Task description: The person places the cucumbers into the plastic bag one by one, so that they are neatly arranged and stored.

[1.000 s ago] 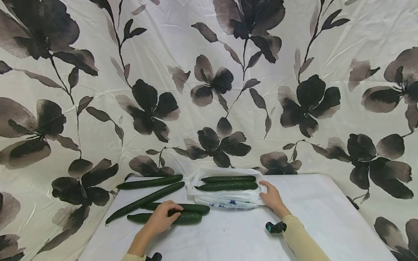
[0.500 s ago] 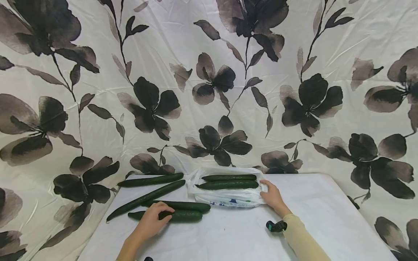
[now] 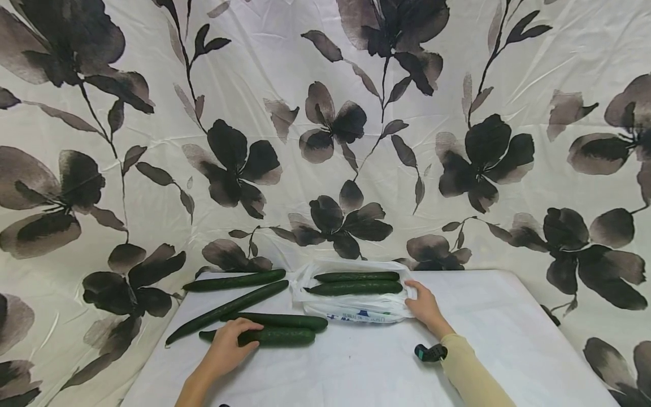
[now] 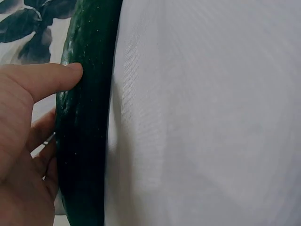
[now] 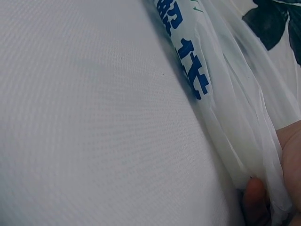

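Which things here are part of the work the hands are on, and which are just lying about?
In hand:
- nearest cucumber, gripped by left hand
- plastic bag, its edge held by right hand
- two cucumbers on the bag

Lying about:
- three other loose cucumbers
- floral cloth backdrop

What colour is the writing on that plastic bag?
Blue, on the white plastic bag; clearest in the right wrist view.

My head camera looks down across the worktop [image 3: 356, 367]; each wrist camera sits close above its cloth, beside my fingers [image 4: 51, 77].
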Demonstrator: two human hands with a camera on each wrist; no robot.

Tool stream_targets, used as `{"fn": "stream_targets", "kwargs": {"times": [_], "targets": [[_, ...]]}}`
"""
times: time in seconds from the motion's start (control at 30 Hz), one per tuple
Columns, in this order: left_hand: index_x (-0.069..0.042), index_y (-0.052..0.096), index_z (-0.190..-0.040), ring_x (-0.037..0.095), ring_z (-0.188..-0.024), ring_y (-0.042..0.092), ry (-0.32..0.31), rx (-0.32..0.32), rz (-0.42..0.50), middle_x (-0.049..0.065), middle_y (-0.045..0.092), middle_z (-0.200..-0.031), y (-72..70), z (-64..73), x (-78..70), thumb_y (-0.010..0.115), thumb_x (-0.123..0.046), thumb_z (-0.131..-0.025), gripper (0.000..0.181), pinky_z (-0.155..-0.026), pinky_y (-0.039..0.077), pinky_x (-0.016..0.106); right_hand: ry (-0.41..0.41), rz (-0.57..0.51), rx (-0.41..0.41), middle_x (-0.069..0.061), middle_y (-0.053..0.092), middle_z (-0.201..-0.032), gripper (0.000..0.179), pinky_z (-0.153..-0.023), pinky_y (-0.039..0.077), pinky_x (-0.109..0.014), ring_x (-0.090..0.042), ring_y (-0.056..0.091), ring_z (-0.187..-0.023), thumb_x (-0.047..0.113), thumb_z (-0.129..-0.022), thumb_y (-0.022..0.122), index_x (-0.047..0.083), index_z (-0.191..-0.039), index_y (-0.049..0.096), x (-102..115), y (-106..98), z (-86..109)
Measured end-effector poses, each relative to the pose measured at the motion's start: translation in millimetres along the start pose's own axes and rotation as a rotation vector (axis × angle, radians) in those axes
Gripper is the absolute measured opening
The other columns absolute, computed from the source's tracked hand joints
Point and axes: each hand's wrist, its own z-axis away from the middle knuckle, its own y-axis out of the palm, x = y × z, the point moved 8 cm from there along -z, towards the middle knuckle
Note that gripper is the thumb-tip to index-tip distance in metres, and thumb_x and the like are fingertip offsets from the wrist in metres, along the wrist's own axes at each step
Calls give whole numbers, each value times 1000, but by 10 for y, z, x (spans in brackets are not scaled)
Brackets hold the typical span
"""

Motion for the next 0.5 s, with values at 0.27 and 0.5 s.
{"fn": "stream_targets", "kwargs": {"times": [0.27, 0.5], "targets": [[-34, 69, -112, 21, -108, 54, 25, 26, -76, -13, 61, -112, 35, -39, 3, 87, -21, -72, 46, -93, 33, 61, 3, -1, 5, -27, 45, -141, 51, -107, 27, -57, -46, 35, -133, -1, -83, 57, -2, -134, 53, 26, -9, -3], [-35, 67, -113, 18, -108, 58, 118, 71, -73, -18, 58, -107, 68, -79, -52, 88, -21, -71, 49, -88, 40, 53, -2, 2, -3, -26, 46, -140, 50, -107, 28, -57, -46, 36, -133, -1, -83, 57, -2, -134, 53, 3, -8, -3]]}}
